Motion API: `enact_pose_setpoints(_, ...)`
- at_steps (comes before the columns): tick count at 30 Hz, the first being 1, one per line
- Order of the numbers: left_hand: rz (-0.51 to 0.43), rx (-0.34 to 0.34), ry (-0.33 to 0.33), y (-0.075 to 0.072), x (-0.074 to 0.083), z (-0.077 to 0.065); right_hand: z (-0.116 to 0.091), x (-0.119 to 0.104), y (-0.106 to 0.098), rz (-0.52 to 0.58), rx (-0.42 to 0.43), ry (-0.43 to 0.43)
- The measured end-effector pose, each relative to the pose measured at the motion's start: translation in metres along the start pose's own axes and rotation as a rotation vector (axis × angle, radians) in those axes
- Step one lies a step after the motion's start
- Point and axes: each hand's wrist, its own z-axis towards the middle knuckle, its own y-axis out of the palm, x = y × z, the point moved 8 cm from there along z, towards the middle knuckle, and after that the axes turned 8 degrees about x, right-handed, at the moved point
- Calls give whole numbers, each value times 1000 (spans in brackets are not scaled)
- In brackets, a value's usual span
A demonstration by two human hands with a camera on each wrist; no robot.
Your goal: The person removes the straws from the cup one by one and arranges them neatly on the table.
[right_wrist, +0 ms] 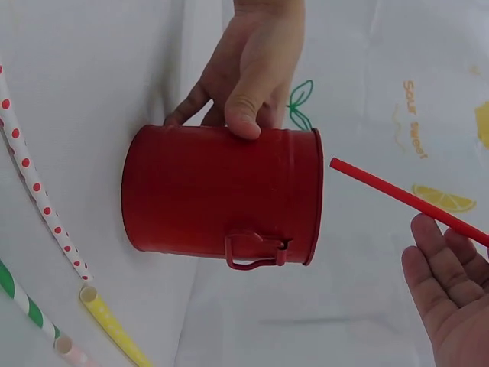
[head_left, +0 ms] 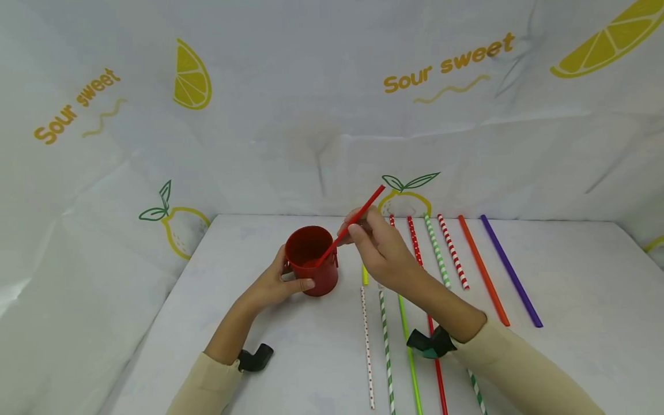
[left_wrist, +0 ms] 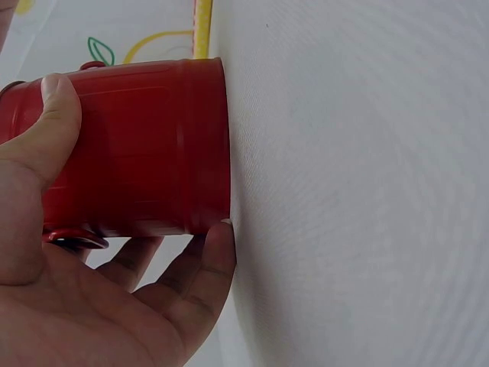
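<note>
A small red metal bucket (head_left: 324,283) with side handles stands upright on the white table, its mouth facing up. My left hand (head_left: 280,282) grips it from the left; the thumb lies along the near wall and the other fingers go round the far side, as the left wrist view shows too. Between thumb and fingers, my right hand (head_left: 381,248) pinches a plain red straw (head_left: 370,199) at a slant. The straw's lower end (right_wrist: 336,163) hovers just beyond the bucket's rim, apart from it in the right wrist view. The bucket's inside is only partly visible.
Several straws lie in two rows on the right: purple (head_left: 510,271), orange (head_left: 484,271), red-striped (head_left: 453,252) and light-green-striped (head_left: 437,251) farther back; lime (head_left: 410,346) and green-striped (head_left: 386,351) nearer. My right forearm covers some. A lemon-printed white cloth (head_left: 290,161) rises behind the table.
</note>
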Motion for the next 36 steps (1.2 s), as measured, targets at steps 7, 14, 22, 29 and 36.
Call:
enact_pose_setpoints(7, 2, 9, 4, 0, 1, 0, -7, 3, -7, 107, 6, 48)
enact_pose_setpoints(14, -16, -6, 0, 2, -3, 1, -32, 12, -3, 47, -73, 164)
enact_pose_setpoints(22, -18, -5, 16, 1, -1, 0, -64, 22, -12, -23, -174, 297)
enact_pose_setpoints(29, -9, -2, -5, 1, -3, 0, -97, 34, -34, -101, -231, 388)
enact_pose_setpoints(36, -8, -1, -4, 0, -1, -1, -124, 38, -63, -287, -222, 353)
